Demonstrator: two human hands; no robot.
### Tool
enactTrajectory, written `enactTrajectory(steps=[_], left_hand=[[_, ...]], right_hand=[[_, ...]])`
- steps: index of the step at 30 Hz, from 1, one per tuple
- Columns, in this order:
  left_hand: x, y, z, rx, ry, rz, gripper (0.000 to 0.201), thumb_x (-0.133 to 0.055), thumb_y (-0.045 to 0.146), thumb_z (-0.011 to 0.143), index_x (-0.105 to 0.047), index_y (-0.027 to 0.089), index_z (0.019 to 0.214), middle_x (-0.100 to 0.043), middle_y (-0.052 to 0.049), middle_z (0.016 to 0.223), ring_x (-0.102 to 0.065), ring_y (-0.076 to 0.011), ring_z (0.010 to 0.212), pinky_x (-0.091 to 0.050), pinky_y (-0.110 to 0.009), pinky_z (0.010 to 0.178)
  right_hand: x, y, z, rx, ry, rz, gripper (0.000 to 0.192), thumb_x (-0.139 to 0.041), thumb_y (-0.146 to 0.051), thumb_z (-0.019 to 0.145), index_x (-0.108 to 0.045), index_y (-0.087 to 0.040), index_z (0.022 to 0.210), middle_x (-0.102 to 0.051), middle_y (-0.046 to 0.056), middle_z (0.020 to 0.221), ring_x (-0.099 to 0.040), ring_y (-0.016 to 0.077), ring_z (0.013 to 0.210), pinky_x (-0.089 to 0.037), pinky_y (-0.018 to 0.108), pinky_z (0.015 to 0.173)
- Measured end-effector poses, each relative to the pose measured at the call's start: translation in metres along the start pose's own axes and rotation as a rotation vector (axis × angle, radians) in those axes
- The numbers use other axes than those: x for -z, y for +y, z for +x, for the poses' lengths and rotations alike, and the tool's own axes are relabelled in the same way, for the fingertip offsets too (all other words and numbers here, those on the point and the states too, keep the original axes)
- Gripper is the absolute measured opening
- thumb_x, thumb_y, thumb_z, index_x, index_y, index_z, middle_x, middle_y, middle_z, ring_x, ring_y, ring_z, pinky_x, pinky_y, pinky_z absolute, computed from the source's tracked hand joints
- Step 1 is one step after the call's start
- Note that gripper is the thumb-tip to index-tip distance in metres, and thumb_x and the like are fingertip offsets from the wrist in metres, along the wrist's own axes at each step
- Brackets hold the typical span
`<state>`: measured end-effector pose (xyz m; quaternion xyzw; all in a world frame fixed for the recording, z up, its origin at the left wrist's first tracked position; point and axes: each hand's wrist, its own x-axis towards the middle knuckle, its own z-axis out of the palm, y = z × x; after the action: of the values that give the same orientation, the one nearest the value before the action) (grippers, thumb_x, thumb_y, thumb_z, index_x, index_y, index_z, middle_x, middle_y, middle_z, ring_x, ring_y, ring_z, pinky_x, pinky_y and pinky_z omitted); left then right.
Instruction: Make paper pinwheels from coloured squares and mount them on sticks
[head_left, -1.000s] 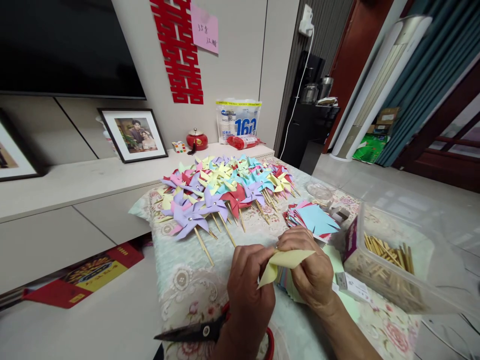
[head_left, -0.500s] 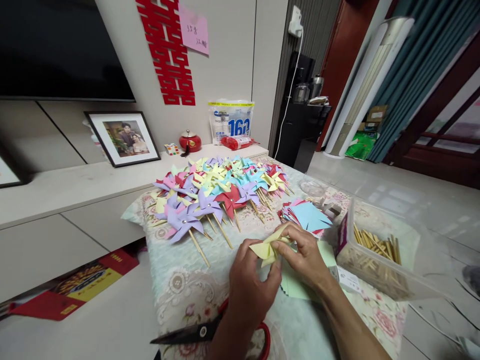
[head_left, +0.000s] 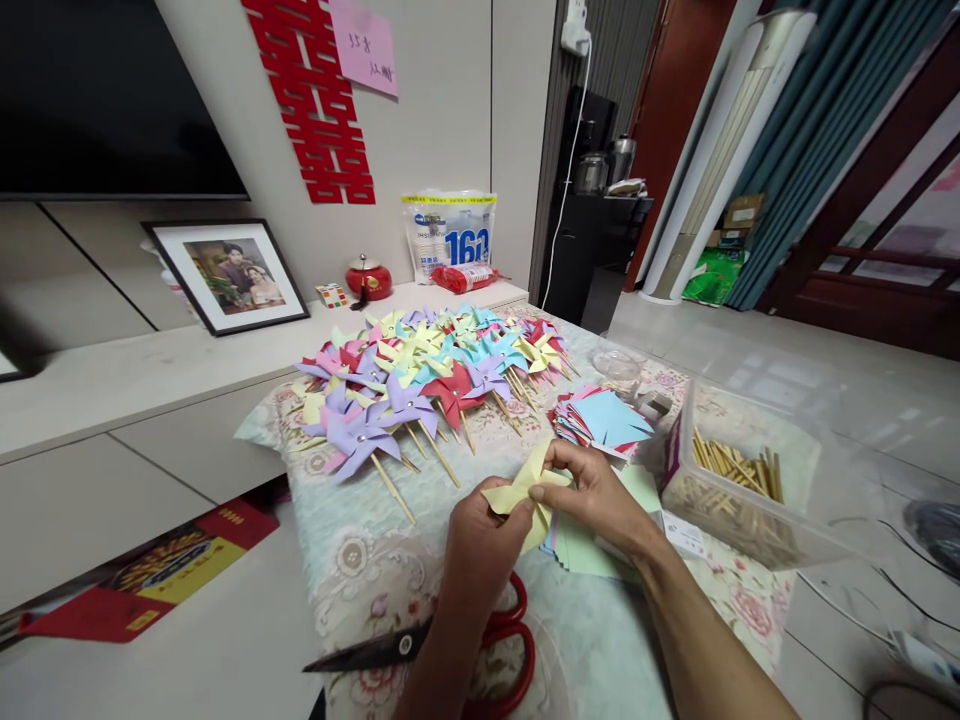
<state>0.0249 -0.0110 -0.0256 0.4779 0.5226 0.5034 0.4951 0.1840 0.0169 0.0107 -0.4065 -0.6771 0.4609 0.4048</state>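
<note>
Between my two hands is a pale yellow paper pinwheel (head_left: 536,472), its blades folded toward the middle and no stick visible on it. My left hand (head_left: 484,535) pinches its left and lower side, thumb near the centre. From the right, my right hand (head_left: 596,492) grips it with the thumb pressed at the centre and fingers behind the blades. Below my left forearm lie scissors (head_left: 517,640) with red handles and dark blades, partly hidden by the arm. Green paper sheets (head_left: 592,555) lie under my right hand.
Many finished pinwheels (head_left: 450,390) on sticks are heaped at the table's back. Coloured paper squares (head_left: 611,418) lie beyond my right hand. A clear plastic box (head_left: 735,520) of wooden sticks stands at the right, beside a small white box (head_left: 682,533).
Both hands have shifted slightly left with the paper. Its upper blade now stands up and the pinwheel shape faces me more openly. My left arm uncovers more of the scissors' red handles.
</note>
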Motion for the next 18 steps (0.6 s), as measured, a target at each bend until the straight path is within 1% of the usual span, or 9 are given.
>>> enactTrajectory(steps=[3, 5, 7, 8, 10, 12, 15, 18], left_hand=[[0.0, 0.003, 0.0, 0.06, -0.04, -0.059, 0.02, -0.074, 0.032, 0.065, -0.063, 0.016, 0.07, -0.059, 0.003, 0.055, -0.051, -0.0119, 0.05, -0.04, -0.022, 0.048], [0.001, 0.005, -0.001, 0.086, -0.037, -0.078, 0.019, -0.074, 0.032, 0.066, -0.063, 0.016, 0.071, -0.056, 0.004, 0.053, -0.047, -0.0098, 0.047, -0.037, -0.02, 0.046], [0.002, 0.006, -0.001, 0.106, -0.022, -0.096, 0.019, -0.073, 0.032, 0.068, -0.062, 0.017, 0.07, -0.052, 0.006, 0.049, -0.04, -0.0072, 0.043, -0.032, -0.019, 0.043], [0.002, 0.005, -0.001, 0.114, -0.009, -0.11, 0.019, -0.072, 0.032, 0.069, -0.061, 0.017, 0.069, -0.051, 0.007, 0.048, -0.038, -0.0064, 0.042, -0.03, -0.019, 0.042], [0.003, 0.003, 0.001, 0.144, 0.025, -0.155, 0.02, -0.073, 0.032, 0.069, -0.06, 0.016, 0.07, -0.052, 0.007, 0.047, -0.035, -0.0057, 0.04, -0.027, -0.019, 0.041], [0.003, 0.0, 0.003, 0.193, 0.056, -0.218, 0.024, -0.075, 0.034, 0.068, -0.062, 0.015, 0.076, -0.054, 0.006, 0.048, -0.036, -0.0058, 0.039, -0.026, -0.019, 0.04], [0.004, -0.002, 0.006, 0.245, 0.063, -0.311, 0.033, -0.078, 0.04, 0.067, -0.064, 0.013, 0.082, -0.056, 0.004, 0.051, -0.04, -0.0069, 0.042, -0.027, -0.019, 0.04], [0.004, -0.001, 0.006, 0.246, 0.061, -0.383, 0.037, -0.08, 0.042, 0.066, -0.063, 0.013, 0.082, -0.056, 0.003, 0.055, -0.045, -0.0081, 0.047, -0.028, -0.019, 0.04]], right_hand=[[-0.002, -0.001, 0.002, -0.034, -0.01, 0.06, 0.008, -0.067, -0.018, 0.075, -0.062, -0.018, 0.08, -0.062, -0.003, 0.079, -0.056, 0.0145, 0.075, -0.043, 0.025, 0.068], [-0.004, 0.0, 0.002, -0.048, -0.01, 0.078, 0.009, -0.068, -0.018, 0.075, -0.061, -0.019, 0.08, -0.064, -0.003, 0.08, -0.058, 0.0149, 0.076, -0.044, 0.025, 0.068], [-0.005, 0.001, 0.003, -0.054, 0.0, 0.073, 0.012, -0.07, -0.021, 0.077, -0.064, -0.019, 0.087, -0.067, -0.001, 0.085, -0.061, 0.0168, 0.081, -0.046, 0.027, 0.072], [-0.005, 0.002, 0.003, -0.049, 0.016, 0.057, 0.017, -0.071, -0.023, 0.077, -0.065, -0.019, 0.093, -0.068, 0.0, 0.09, -0.062, 0.0182, 0.085, -0.047, 0.029, 0.075], [-0.004, 0.003, 0.002, -0.011, 0.072, 0.018, 0.031, -0.071, -0.029, 0.08, -0.066, -0.02, 0.109, -0.07, 0.004, 0.099, -0.064, 0.021, 0.094, -0.048, 0.034, 0.085], [-0.002, 0.005, 0.001, 0.048, 0.142, -0.015, 0.037, -0.069, -0.032, 0.084, -0.064, -0.021, 0.119, -0.071, 0.006, 0.107, -0.064, 0.0226, 0.102, -0.046, 0.038, 0.094], [0.001, 0.008, 0.001, 0.14, 0.185, -0.09, 0.03, -0.064, -0.028, 0.089, -0.065, -0.024, 0.119, -0.071, 0.006, 0.113, -0.063, 0.0231, 0.11, -0.045, 0.04, 0.098], [0.001, 0.011, 0.002, 0.257, 0.146, -0.228, 0.028, -0.062, -0.019, 0.088, -0.068, -0.025, 0.115, -0.07, 0.007, 0.114, -0.062, 0.0234, 0.11, -0.046, 0.04, 0.097]])
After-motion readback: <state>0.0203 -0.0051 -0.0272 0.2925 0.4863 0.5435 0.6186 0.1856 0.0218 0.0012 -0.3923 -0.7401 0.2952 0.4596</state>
